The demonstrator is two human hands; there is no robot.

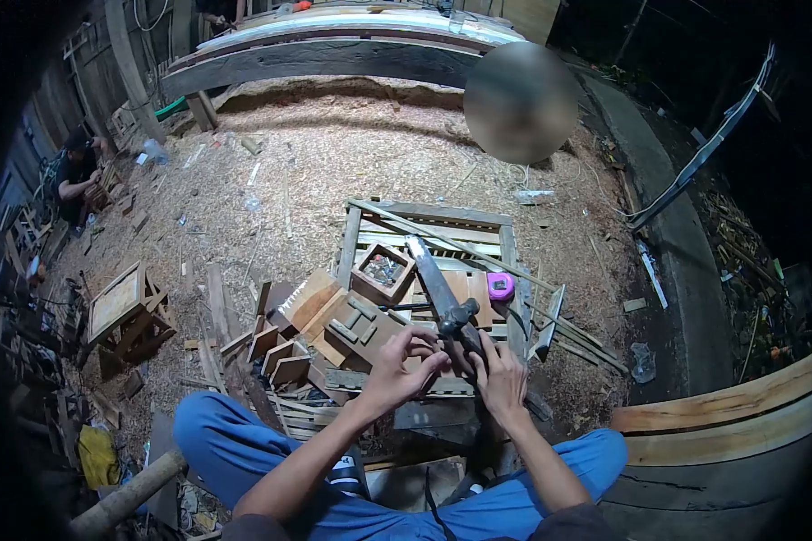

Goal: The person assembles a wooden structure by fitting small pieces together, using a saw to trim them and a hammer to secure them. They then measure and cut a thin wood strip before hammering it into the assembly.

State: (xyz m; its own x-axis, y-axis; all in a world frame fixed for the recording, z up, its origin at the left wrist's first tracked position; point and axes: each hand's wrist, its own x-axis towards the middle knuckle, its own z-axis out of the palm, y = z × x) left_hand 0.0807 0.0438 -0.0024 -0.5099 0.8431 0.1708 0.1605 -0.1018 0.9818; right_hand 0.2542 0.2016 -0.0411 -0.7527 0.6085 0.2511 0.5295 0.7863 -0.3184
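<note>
My left hand (pixel 401 368) is raised left of the hammer, fingers curved and thumb apart, with nothing visible between them. My right hand (pixel 502 377) has its thumb and fingers closed about a dark piece just below the hammer head (pixel 458 317); what it grips there is partly covered. Beyond the head, a long dark bar (pixel 436 284) with a whitish end points away from me. Under these stands a low slatted wooden table (pixel 507 242). On it are a square wooden box (pixel 383 274) of small pieces and a pink tape measure (pixel 501 286).
Wooden panels and offcuts (pixel 289 365) are heaped at the left, beside a small wooden frame (pixel 117 307). Thin strips (pixel 586 350) jut past the table's right corner. Boards (pixel 731 415) lie at the right. Another person (pixel 77 176) crouches at the far left.
</note>
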